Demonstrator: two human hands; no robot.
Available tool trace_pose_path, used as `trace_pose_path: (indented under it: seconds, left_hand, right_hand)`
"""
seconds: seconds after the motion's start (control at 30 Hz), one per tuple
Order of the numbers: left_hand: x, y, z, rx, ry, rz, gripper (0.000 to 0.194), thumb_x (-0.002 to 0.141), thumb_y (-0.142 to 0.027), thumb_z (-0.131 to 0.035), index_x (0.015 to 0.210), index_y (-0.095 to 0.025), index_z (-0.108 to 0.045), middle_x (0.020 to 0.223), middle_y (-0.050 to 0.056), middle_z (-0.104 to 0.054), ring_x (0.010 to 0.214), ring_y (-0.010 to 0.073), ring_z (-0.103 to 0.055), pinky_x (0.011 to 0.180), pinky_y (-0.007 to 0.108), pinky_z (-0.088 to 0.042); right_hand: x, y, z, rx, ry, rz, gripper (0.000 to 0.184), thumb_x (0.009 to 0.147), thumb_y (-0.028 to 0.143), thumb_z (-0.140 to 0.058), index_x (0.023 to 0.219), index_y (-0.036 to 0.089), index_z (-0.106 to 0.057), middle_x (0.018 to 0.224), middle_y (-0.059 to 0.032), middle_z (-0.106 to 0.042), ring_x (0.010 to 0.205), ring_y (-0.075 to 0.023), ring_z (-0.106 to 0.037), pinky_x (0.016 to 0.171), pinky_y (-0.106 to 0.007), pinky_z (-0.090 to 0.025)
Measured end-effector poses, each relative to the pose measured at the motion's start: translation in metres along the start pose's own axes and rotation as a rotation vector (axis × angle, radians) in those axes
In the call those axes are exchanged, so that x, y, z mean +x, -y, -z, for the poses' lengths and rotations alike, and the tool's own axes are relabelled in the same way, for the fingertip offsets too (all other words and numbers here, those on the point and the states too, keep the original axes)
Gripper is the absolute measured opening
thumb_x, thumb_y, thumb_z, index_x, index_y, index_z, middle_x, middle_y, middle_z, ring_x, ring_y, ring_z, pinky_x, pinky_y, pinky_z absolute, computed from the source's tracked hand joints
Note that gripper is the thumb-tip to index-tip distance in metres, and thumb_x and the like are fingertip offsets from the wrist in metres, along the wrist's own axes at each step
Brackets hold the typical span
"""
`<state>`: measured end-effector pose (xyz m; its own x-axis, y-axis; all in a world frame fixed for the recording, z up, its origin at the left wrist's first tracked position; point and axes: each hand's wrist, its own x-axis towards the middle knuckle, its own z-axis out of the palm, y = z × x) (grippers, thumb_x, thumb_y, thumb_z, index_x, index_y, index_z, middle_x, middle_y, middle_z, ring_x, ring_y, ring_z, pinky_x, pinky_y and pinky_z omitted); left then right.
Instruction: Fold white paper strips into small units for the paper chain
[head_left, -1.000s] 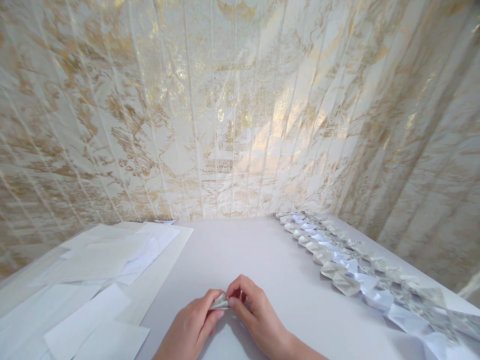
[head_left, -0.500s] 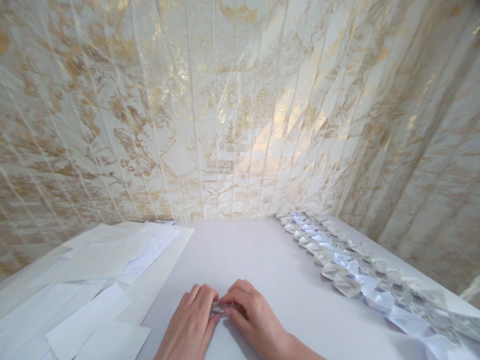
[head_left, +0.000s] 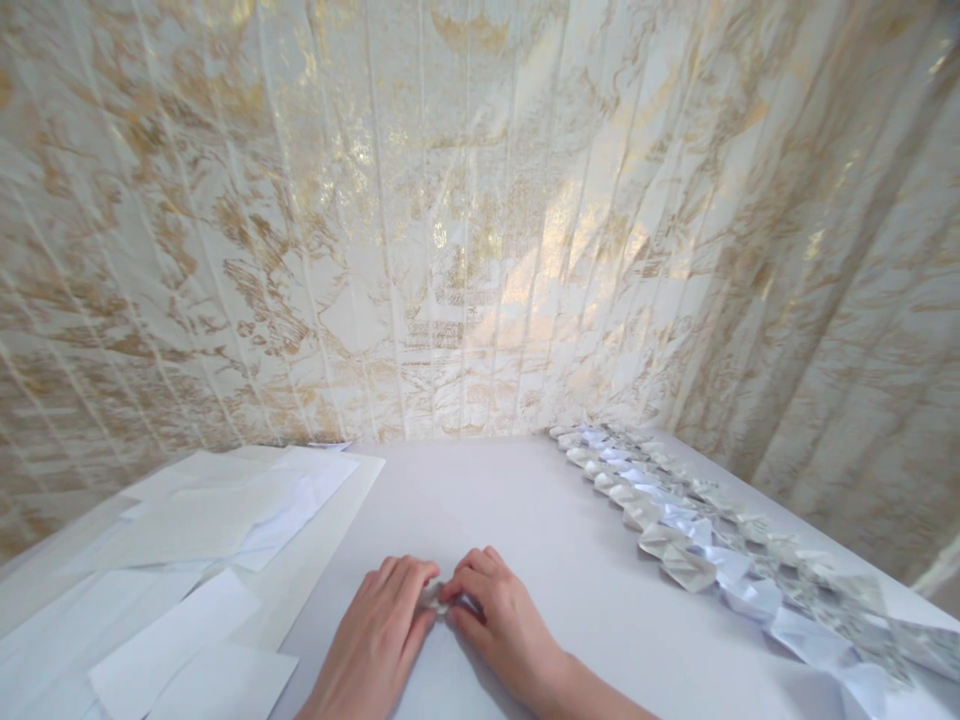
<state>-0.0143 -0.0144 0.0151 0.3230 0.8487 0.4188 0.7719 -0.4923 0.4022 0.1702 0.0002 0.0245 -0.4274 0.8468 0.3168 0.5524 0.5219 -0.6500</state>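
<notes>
"Starting with the head view, where's the piece of paper (head_left: 432, 598)?"

"Near six o'clock, between the hands, above or on the table (head_left: 465, 500); I can't tell which. Only a crumpled grayish bit shows, because fingers cover the rest."

"And the left hand (head_left: 379, 625)?"

"Back upward, pinching the paper's nine o'clock end between thumb and curled fingers. The fingertips are mostly hidden."

"The right hand (head_left: 499, 615)?"

"It pinches the three o'clock end, thumb below, forefinger above. The other fingers curl behind, hard to make out. Both forearms run off the bottom edge."

"What lies around them?"

"Toward eight o'clock, overlapping loose sheets (head_left: 202, 505), cut off at the left edge; the lower ones are partly covered. Toward four, rows of folded papers (head_left: 686, 565), white and gray, too crowded at the far end to count and cropped at the lower right."

"And twelve?"

"A gold-patterned curtain (head_left: 465, 200), its top out of frame."
</notes>
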Motion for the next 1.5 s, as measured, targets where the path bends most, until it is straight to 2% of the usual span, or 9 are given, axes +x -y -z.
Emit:
trace_pose_path:
  seconds: [0.13, 0.37, 0.57, 0.8, 1.0, 1.23, 1.37, 1.5]
  left_hand:
    - [0.002, -0.004, 0.003, 0.032, 0.075, -0.016, 0.015, 0.087, -0.012, -0.055, 0.092, -0.023, -0.062, 0.096, 0.003, -0.062, 0.091, 0.0245, -0.058, 0.079, 0.039, -0.046]
    - [0.001, 0.0, 0.0, -0.012, 0.029, 0.038, 0.032, 0.083, -0.003, -0.052, 0.107, -0.024, -0.057, 0.1, 0.002, -0.061, 0.092, 0.0228, -0.058, 0.082, 0.037, -0.045]
    - [0.005, -0.005, 0.004, 0.011, 0.088, 0.003, 0.011, 0.089, -0.016, -0.056, 0.086, -0.024, -0.063, 0.091, 0.0, -0.063, 0.089, 0.0223, -0.056, 0.079, 0.036, -0.041]
    - [0.005, -0.006, 0.004, -0.076, 0.127, 0.033, 0.012, 0.086, -0.018, -0.059, 0.077, -0.022, -0.064, 0.082, 0.001, -0.064, 0.083, 0.0224, -0.055, 0.075, 0.035, -0.038]
    - [0.008, -0.003, 0.009, -0.279, 0.126, 0.165, 0.018, 0.085, -0.023, -0.06, 0.068, -0.022, -0.06, 0.073, -0.002, -0.063, 0.077, 0.0195, -0.059, 0.073, 0.029, -0.042]
    - [0.009, 0.002, 0.012, -0.515, 0.041, 0.283, 0.027, 0.091, -0.045, -0.051, 0.078, -0.022, -0.057, 0.074, -0.003, -0.059, 0.076, 0.0173, -0.059, 0.072, 0.025, -0.043]
    - [0.009, 0.006, 0.009, -0.602, 0.03, 0.301, 0.028, 0.092, -0.047, -0.049, 0.085, -0.021, -0.059, 0.081, -0.001, -0.065, 0.082, 0.0188, -0.062, 0.078, 0.026, -0.045]
    - [0.007, 0.007, 0.007, -0.642, 0.035, 0.286, 0.026, 0.092, -0.045, -0.05, 0.087, -0.022, -0.06, 0.083, 0.0, -0.066, 0.085, 0.0194, -0.063, 0.081, 0.027, -0.044]
  right_hand:
    - [0.0, -0.001, 0.0, 0.013, -0.014, -0.005, 0.023, 0.081, -0.002, -0.064, 0.081, 0.021, -0.07, 0.084, -0.0018, -0.062, 0.086, -0.0193, -0.054, 0.078, -0.029, -0.042]
    - [-0.002, -0.002, -0.001, 0.002, -0.007, 0.059, 0.04, 0.071, -0.009, -0.058, 0.096, 0.021, -0.068, 0.097, -0.0034, -0.062, 0.093, -0.0205, -0.053, 0.085, -0.03, -0.042]
    - [0.002, -0.004, -0.001, -0.011, 0.008, 0.016, 0.025, 0.077, -0.004, -0.063, 0.084, 0.02, -0.069, 0.085, -0.0017, -0.064, 0.085, -0.0186, -0.056, 0.079, -0.029, -0.04]
    - [0.001, -0.005, -0.004, 0.029, 0.01, 0.014, 0.02, 0.074, 0.001, -0.069, 0.077, 0.02, -0.067, 0.074, 0.0015, -0.06, 0.075, -0.0174, -0.052, 0.073, -0.028, -0.037]
    - [-0.001, -0.005, 0.003, 0.137, 0.002, -0.039, 0.017, 0.077, 0.004, -0.066, 0.077, 0.02, -0.07, 0.071, 0.003, -0.059, 0.065, -0.0131, -0.053, 0.063, -0.024, -0.036]
    - [0.002, -0.015, 0.003, 0.314, -0.09, -0.148, 0.011, 0.08, 0.012, -0.06, 0.071, 0.017, -0.066, 0.065, 0.0028, -0.058, 0.06, -0.0125, -0.052, 0.058, -0.022, -0.038]
    - [0.003, -0.021, 0.001, 0.368, -0.11, -0.161, 0.012, 0.084, 0.016, -0.054, 0.075, 0.017, -0.062, 0.062, 0.0029, -0.057, 0.057, -0.012, -0.049, 0.055, -0.022, -0.037]
    - [0.0, -0.014, 0.003, 0.354, -0.105, -0.092, 0.011, 0.084, 0.014, -0.054, 0.08, 0.017, -0.063, 0.072, 0.0017, -0.059, 0.065, -0.0126, -0.051, 0.062, -0.023, -0.039]
